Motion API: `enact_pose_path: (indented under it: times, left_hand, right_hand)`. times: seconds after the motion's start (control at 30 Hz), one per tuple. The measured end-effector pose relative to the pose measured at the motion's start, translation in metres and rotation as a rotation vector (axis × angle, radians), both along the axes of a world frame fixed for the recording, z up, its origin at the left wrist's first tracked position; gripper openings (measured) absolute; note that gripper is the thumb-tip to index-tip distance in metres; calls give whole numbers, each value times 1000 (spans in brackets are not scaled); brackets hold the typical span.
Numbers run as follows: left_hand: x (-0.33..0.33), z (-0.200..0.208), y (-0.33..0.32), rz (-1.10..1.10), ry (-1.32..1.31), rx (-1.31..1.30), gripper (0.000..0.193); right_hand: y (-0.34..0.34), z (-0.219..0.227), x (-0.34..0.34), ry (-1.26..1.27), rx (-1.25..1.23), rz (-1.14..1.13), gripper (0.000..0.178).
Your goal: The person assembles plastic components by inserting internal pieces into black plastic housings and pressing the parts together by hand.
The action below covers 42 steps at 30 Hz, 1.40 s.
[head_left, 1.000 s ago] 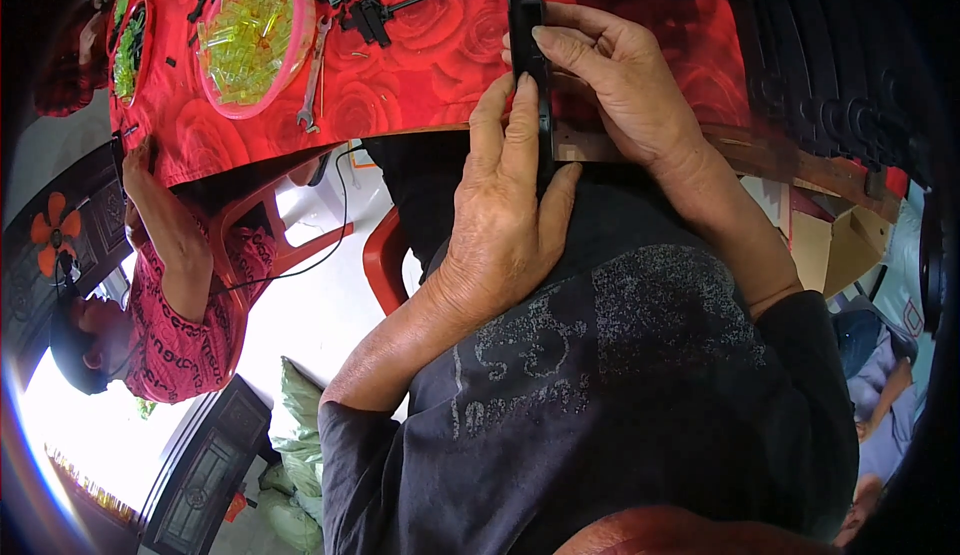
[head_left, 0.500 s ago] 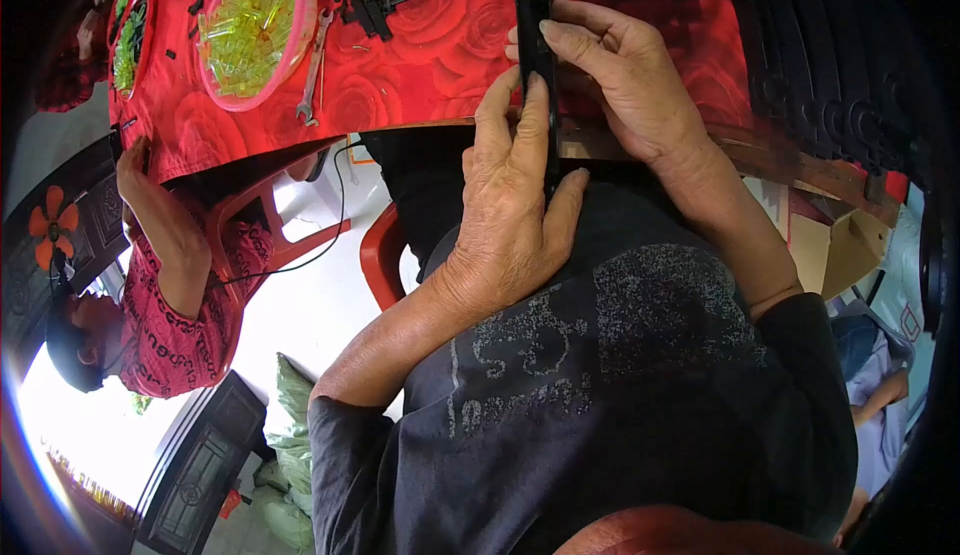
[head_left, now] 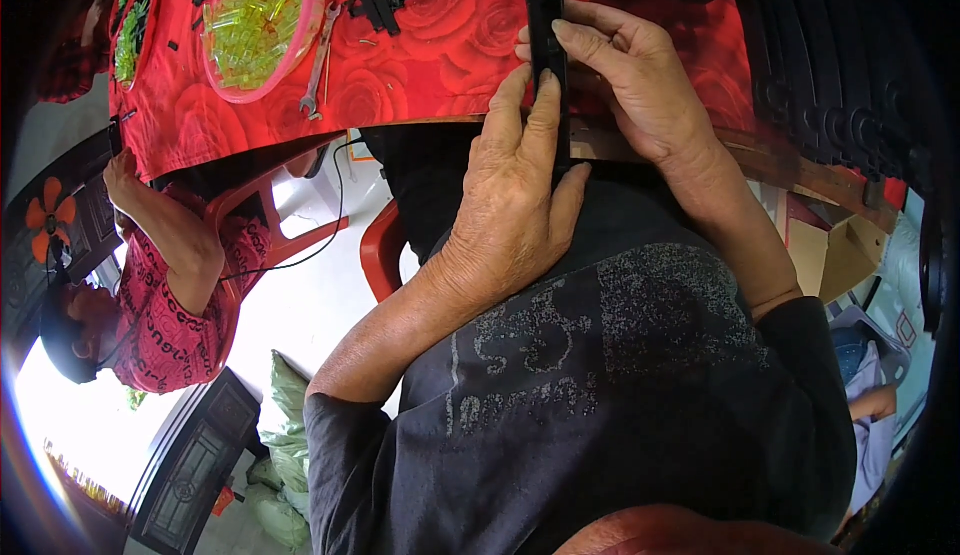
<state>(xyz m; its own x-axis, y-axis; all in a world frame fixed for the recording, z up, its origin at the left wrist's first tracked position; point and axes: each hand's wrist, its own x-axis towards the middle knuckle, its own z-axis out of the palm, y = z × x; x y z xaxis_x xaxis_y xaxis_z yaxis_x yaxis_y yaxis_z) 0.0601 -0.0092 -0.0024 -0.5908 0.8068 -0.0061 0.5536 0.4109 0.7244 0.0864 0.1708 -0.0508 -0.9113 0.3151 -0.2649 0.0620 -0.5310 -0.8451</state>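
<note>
A long, narrow black plastic part (head_left: 545, 45) stands edge-on across the table's near edge, its lower end close to my shirt. My left hand (head_left: 508, 190) grips the near half, with the index and middle fingers lying along its left side and the thumb to the right of it. Farther up, my right hand (head_left: 645, 75) pinches the part from the right. Its thumb presses the near face, and fingertips show on the far left side. The exact kind of the part is unclear.
A pink basket (head_left: 318, 30) of yellow-green clear pieces (head_left: 255, 25) sits on the red rose-patterned tablecloth (head_left: 420, 80), beside a wrench (head_left: 322, 65). Black parts (head_left: 375, 0) lie behind. Many curved black pieces (head_left: 850, 85) are stacked at right. A co-worker (head_left: 170, 305) sits at left.
The view has shifted slightly. Both my hands keep their hold on the black part, with my left hand's fingers a little higher. The co-worker's arm at left has moved slightly.
</note>
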Motion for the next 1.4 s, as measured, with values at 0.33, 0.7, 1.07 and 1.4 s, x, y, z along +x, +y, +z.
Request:
enact_pose_path:
  times: [0.33, 0.7, 1.07, 1.4]
  left_hand:
    - [-5, 5, 5, -11, 31, -29, 79]
    - [-10, 13, 7, -57, 191, -124, 80]
    - [12, 8, 16, -86, 211, -113, 79]
    - [31, 10, 11, -59, 220, -28, 65]
  right_hand:
    - [3, 1, 2, -36, -12, -18, 37]
    - [3, 6, 7, -57, -3, -7, 38]
    - [12, 10, 32, -49, 56, -11, 35]
    - [15, 17, 45, -32, 72, -27, 34]
